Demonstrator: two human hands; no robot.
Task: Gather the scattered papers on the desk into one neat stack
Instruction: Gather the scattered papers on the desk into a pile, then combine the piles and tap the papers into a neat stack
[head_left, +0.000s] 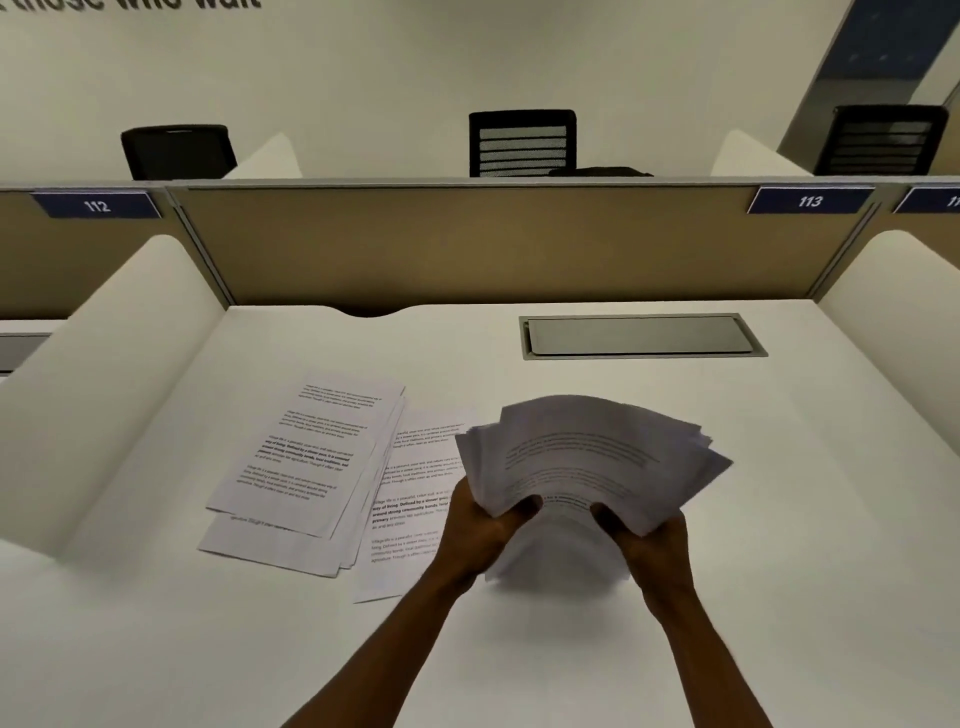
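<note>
- The left hand (480, 525) and the right hand (644, 535) are both closed on a fanned bunch of papers (592, 457), held up above the white bench (779, 519).
- More printed pages (306, 457) lie flat on the bench to the left.
- One sheet (410, 519) lies just beside them, partly under the left hand.

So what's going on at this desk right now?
A person is tidying printed papers. Both hands, left hand and right hand, grip a fanned bundle of sheets held above the white desk. More sheets lie loosely overlapped on the desk to the left, not yet gathered, so the job is partway done.
</note>
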